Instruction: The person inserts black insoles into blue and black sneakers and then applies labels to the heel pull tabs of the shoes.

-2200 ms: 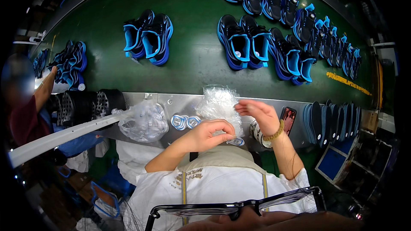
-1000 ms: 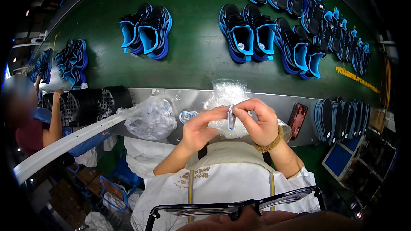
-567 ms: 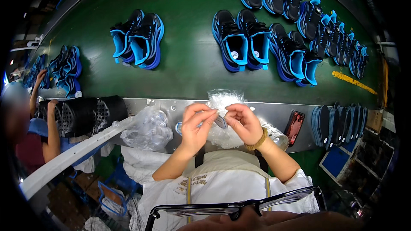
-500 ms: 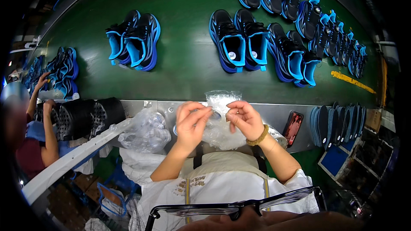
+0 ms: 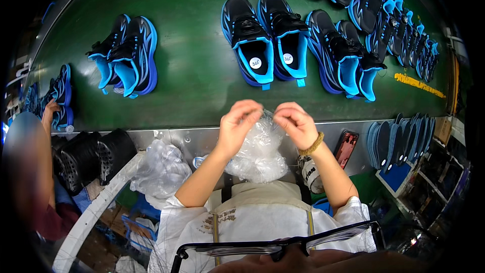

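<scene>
My left hand point(image 5: 238, 127) and my right hand point(image 5: 297, 125) are raised close together over the bench edge, thumbs and fingers pinched. Their fingertips meet the upper edge of a crinkled clear plastic bag point(image 5: 260, 146); whatever they pinch is too small and blurred to make out. Beyond my hands stands a pair of black-and-blue sneakers, a left shoe point(image 5: 242, 30) and a right shoe point(image 5: 279, 17), heels toward me. Each has a round white sticker on its insole. Another sneaker pair point(image 5: 328, 35) is just to their right.
A further sneaker pair point(image 5: 136, 53) stands on the green surface point(image 5: 192, 81) at left. A second plastic bag point(image 5: 160, 169) lies left of me. Right are a phone point(image 5: 346, 149), a white roll point(image 5: 310, 172) and stacked insoles point(image 5: 379, 144). A co-worker's arm point(image 5: 46, 156) reaches in at far left.
My hands have closed in toward each other at the bag's top; the right fingers are more curled. The sneakers have shifted left and nearer in view. The co-worker's arm has moved.
</scene>
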A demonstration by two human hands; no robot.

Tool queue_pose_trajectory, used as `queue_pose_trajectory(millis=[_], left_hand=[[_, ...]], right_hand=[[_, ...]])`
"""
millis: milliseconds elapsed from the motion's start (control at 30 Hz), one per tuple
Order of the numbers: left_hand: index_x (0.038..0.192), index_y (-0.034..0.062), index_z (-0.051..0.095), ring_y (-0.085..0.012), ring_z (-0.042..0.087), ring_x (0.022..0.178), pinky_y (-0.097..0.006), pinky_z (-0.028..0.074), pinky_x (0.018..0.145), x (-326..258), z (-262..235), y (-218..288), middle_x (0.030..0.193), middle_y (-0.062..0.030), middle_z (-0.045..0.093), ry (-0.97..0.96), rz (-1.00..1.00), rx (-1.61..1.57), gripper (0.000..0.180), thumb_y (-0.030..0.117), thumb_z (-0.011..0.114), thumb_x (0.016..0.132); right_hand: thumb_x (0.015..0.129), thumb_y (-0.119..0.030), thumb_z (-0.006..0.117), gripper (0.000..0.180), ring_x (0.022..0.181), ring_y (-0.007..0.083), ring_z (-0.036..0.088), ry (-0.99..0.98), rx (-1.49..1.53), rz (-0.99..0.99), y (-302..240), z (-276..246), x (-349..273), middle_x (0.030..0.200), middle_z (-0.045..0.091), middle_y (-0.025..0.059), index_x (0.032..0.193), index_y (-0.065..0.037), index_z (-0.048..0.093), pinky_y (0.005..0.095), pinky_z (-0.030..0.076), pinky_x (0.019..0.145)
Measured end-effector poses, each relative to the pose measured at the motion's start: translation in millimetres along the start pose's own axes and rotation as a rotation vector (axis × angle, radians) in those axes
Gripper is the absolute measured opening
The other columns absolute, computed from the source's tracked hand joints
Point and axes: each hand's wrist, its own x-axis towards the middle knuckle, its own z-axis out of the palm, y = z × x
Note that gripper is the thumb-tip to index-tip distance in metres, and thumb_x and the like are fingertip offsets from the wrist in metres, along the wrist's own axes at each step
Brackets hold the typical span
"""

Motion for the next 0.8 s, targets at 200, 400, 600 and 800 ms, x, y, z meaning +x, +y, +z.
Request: queue_pose_trajectory(millis=[200,400,600,800], left_hand=[[0.100,0.0004,0.054,-0.0035,0.045,0.069,-0.016,0.038,0.062,31.5,17.9,-12.9,0.085,-0.0017,0.054,0.178,-0.176,-0.147,0.025,0.010,0.058,0.077],[0.097,0.0003,0.057,-0.0076,0.054,0.077,-0.018,0.037,0.065,36.3,21.4,-11.8,0.084,-0.0043,0.060,0.168,-0.177,-0.162,0.024,0.015,0.058,0.077],[0.093,0.0006,0.057,-0.0073,0.054,0.075,-0.018,0.037,0.062,38.1,20.9,-13.1,0.081,-0.0043,0.060,0.163,-0.184,-0.173,0.021,0.014,0.058,0.077],[0.088,-0.0010,0.056,-0.0104,0.055,0.072,-0.021,0.040,0.065,38.7,1.4,-14.7,0.078,-0.0050,0.059,0.114,-0.236,-0.207,0.018,0.014,0.058,0.077]], right_hand=[[0.073,-0.009,0.056,0.013,0.056,0.0253,0.052,0.174,-0.493,-0.080,7.8,-21.1,18.0,0.073,0.052,0.0049,0.086,-0.009,0.056,0.0294,0.044,0.052],[0.067,-0.007,0.057,0.022,0.052,0.0241,0.050,0.170,-0.756,-0.276,25.6,-18.0,26.1,0.072,0.050,0.0040,0.088,-0.012,0.054,0.0330,0.042,0.047],[0.065,-0.004,0.056,0.026,0.050,0.0234,0.050,0.085,-0.774,-0.321,27.9,-17.6,31.2,0.074,0.049,0.0034,0.089,-0.012,0.053,0.0328,0.042,0.047],[0.064,-0.003,0.055,0.025,0.052,0.0226,0.052,0.072,-0.733,-0.351,17.7,-17.6,29.6,0.075,0.048,0.0033,0.087,-0.013,0.053,0.0320,0.043,0.048]])
